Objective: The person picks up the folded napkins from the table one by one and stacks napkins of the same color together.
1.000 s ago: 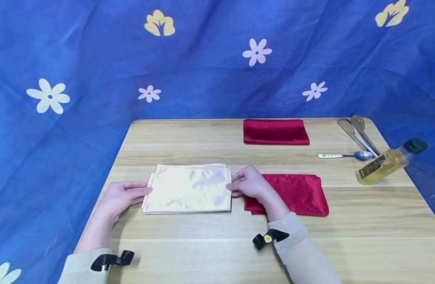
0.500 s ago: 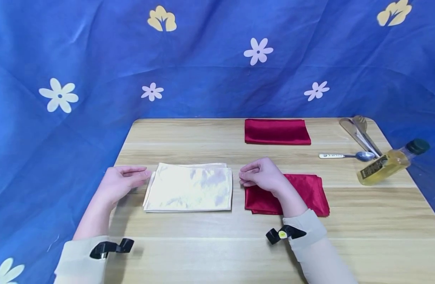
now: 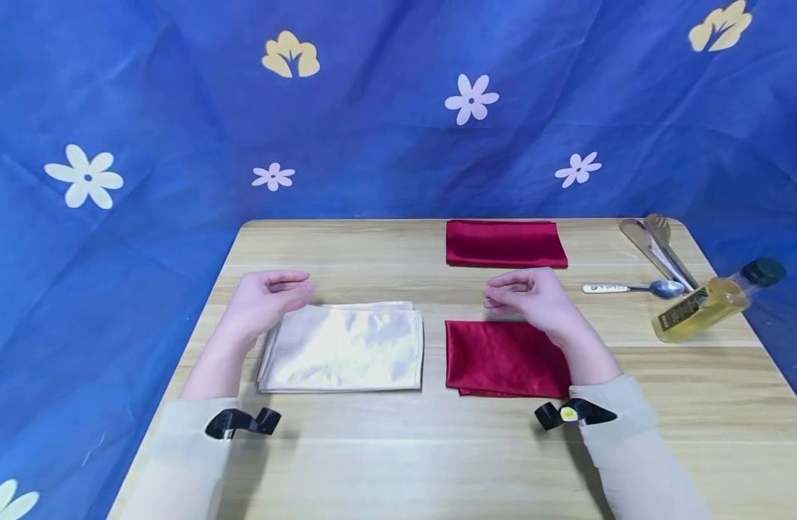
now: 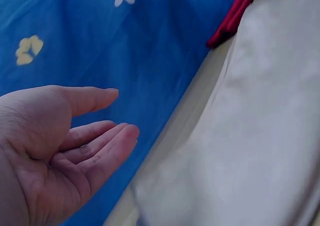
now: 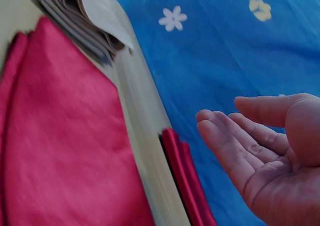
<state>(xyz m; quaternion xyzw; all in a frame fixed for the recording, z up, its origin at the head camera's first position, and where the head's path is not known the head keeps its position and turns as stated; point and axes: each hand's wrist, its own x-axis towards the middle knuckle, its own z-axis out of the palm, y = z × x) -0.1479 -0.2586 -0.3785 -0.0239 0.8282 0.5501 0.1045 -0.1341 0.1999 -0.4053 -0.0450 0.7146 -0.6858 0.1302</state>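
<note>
A folded white satin cloth [image 3: 346,350] lies flat on the left half of the table. My left hand [image 3: 263,303] hovers over its far left corner, holding nothing. In the left wrist view the thumb and fingers [image 4: 112,148] are apart, with the cloth beside them. To the right lies a folded red satin cloth [image 3: 496,361]. My right hand [image 3: 535,295] is above this cloth's far edge, also holding nothing. The right wrist view shows its fingers [image 5: 227,148] loosely bent and the thumb apart from them. Its wrist and forearm hide the red cloth's right end.
A second folded red cloth [image 3: 505,245] lies at the table's back edge. At the right are a spoon [image 3: 665,289] with a white handle, several metal utensils [image 3: 658,249] and a tilted oil bottle [image 3: 697,310] with a dark cap. A blue flowered curtain [image 3: 372,130] hangs behind the table [image 3: 372,462].
Both hands have let go of the white cloth's sides and risen away. The left has moved up and right over its corner; the right has moved right, above the front red cloth.
</note>
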